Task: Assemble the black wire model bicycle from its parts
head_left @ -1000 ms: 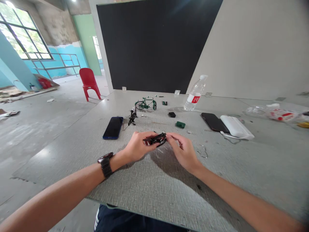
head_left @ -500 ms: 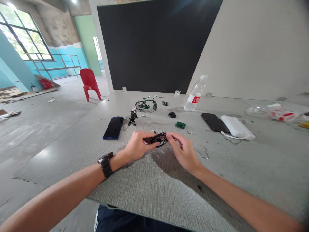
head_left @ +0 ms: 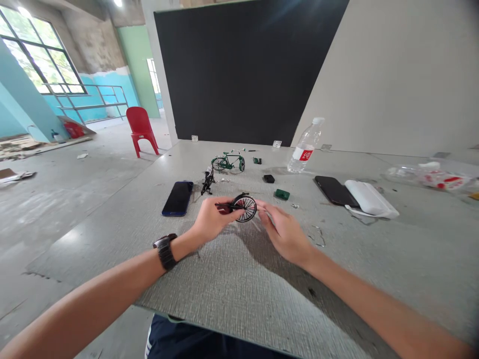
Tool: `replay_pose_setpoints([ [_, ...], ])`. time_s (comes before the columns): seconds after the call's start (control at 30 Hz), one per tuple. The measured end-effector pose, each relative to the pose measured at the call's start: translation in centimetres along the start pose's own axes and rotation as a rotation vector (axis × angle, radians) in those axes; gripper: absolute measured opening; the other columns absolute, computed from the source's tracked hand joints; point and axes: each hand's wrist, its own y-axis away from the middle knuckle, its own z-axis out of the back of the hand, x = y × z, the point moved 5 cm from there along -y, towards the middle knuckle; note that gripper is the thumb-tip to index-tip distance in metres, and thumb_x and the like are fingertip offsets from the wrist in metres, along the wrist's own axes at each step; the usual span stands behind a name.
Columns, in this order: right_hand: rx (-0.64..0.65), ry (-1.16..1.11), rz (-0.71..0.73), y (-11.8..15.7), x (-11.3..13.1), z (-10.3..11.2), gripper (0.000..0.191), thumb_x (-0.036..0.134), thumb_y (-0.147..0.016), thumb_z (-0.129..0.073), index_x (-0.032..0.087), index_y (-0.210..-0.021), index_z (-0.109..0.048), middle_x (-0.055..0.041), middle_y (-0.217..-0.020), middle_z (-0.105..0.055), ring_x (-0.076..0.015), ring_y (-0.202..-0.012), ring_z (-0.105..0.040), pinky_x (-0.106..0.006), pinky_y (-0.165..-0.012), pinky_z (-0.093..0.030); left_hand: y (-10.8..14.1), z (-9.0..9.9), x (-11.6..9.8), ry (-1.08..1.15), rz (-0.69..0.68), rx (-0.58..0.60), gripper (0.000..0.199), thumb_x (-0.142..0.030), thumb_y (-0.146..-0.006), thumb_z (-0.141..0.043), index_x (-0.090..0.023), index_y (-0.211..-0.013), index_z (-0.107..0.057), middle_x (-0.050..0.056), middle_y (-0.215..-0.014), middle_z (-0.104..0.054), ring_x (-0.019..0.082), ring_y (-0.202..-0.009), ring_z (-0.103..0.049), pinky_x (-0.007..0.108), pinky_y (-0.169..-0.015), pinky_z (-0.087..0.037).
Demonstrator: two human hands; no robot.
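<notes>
My left hand [head_left: 215, 217] is closed on a black miniature bicycle wheel [head_left: 245, 208] with a fender and a dark frame piece attached, held just above the table. Its thumb presses near the hub, and the spokes face me. At the rim's right side is my right hand [head_left: 283, 229], fingers bent and thumb close to the index finger; whether they pinch a small part is hidden. Behind the hands, a black miniature bicycle part [head_left: 207, 180] stands near a green miniature bicycle [head_left: 228, 162]. A green plastic piece [head_left: 282, 194] and a black piece [head_left: 268, 178] lie beyond the right hand.
A blue phone [head_left: 177, 198] lies left of the hands. To the right are a bent wire [head_left: 318, 236], a black phone [head_left: 331, 190], a white case [head_left: 368, 198] and a water bottle [head_left: 306, 147]. A dark panel [head_left: 243, 75] stands behind the table.
The wheel has turned and risen slightly, so its round face now shows more fully. My right fingers have shifted from the fender's upper edge to the wheel's right side.
</notes>
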Motion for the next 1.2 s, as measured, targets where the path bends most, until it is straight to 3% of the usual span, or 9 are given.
replay_pose_setpoints([
  [0.1,0.062,0.24,0.055,0.0,-0.7,-0.4,0.045,0.039,-0.102,-0.043,0.019,-0.141,-0.055,-0.0135,-0.133,-0.065,-0.0326,-0.125,-0.058,-0.054,-0.104,-0.047,-0.4,0.3,0.7,0.049,0.063,-0.069,0.028,-0.037,-0.074,-0.08,-0.014,-0.088,-0.077,0.007,-0.081,-0.075,0.017,-0.068,-0.066,0.027,-0.059,-0.053],
  [0.2,0.131,0.377,0.079,0.1,-1.3,-0.9,0.038,0.034,-0.099,-0.05,0.021,-0.132,-0.062,-0.0119,-0.124,-0.069,-0.033,-0.116,-0.062,-0.055,-0.099,-0.05,-0.6,0.4,1.2,0.119,0.122,-0.094,0.03,-0.038,-0.071,-0.083,-0.013,-0.086,-0.076,0.008,-0.079,-0.074,0.016,-0.066,-0.065,0.026,-0.057,-0.053],
  [0.33,0.188,0.292,0.096,0.1,-1.3,-1.2,0.03,0.027,-0.101,-0.044,0.023,-0.116,-0.069,-0.0096,-0.114,-0.07,-0.0274,-0.108,-0.065,-0.047,-0.093,-0.055,-0.6,0.4,1.2,0.136,0.13,-0.088,0.03,-0.038,-0.071,-0.083,-0.012,-0.086,-0.076,0.009,-0.08,-0.074,0.016,-0.066,-0.065,0.026,-0.057,-0.052],
  [0.5,0.174,0.167,0.091,-0.1,-1.4,-0.8,0.03,0.024,-0.101,-0.042,0.025,-0.108,-0.071,-0.008,-0.111,-0.071,-0.0247,-0.105,-0.066,-0.044,-0.09,-0.055,-0.5,0.3,1.0,0.171,0.13,-0.07,0.03,-0.037,-0.071,-0.083,-0.012,-0.087,-0.076,0.009,-0.081,-0.073,0.016,-0.066,-0.064,0.027,-0.058,-0.052],
  [0.8,0.148,0.366,0.051,-0.3,-1.8,0.1,0.025,0.031,-0.098,-0.05,0.025,-0.11,-0.07,-0.0071,-0.115,-0.072,-0.0283,-0.108,-0.065,-0.049,-0.095,-0.051,-0.5,0.2,1.3,0.326,0.185,-0.129,0.033,-0.033,-0.067,-0.085,-0.011,-0.088,-0.073,0.007,-0.083,-0.072,0.012,-0.067,-0.06,0.024,-0.057,-0.05],
  [0.97,0.127,0.437,0.017,-0.5,-3.9,0.9,0.03,0.03,-0.099,-0.046,0.022,-0.116,-0.069,-0.0101,-0.119,-0.071,-0.0303,-0.109,-0.065,-0.049,-0.092,-0.051,-0.6,1.2,1.4,0.403,0.189,-0.275,0.036,-0.031,-0.065,-0.086,-0.011,-0.092,-0.071,0.006,-0.081,-0.072,0.01,-0.063,-0.058,0.023,-0.054,-0.048],
  [1.2,0.206,0.435,0.031,-1.0,-6.4,2.4,0.031,0.03,-0.097,-0.045,0.024,-0.111,-0.072,-0.0083,-0.111,-0.075,-0.0288,-0.102,-0.069,-0.044,-0.085,-0.051,-0.7,1.0,2.0,0.393,0.179,-0.25,0.036,-0.033,-0.066,-0.086,-0.013,-0.092,-0.072,0.007,-0.084,-0.073,0.01,-0.063,-0.058,0.023,-0.054,-0.048],
])
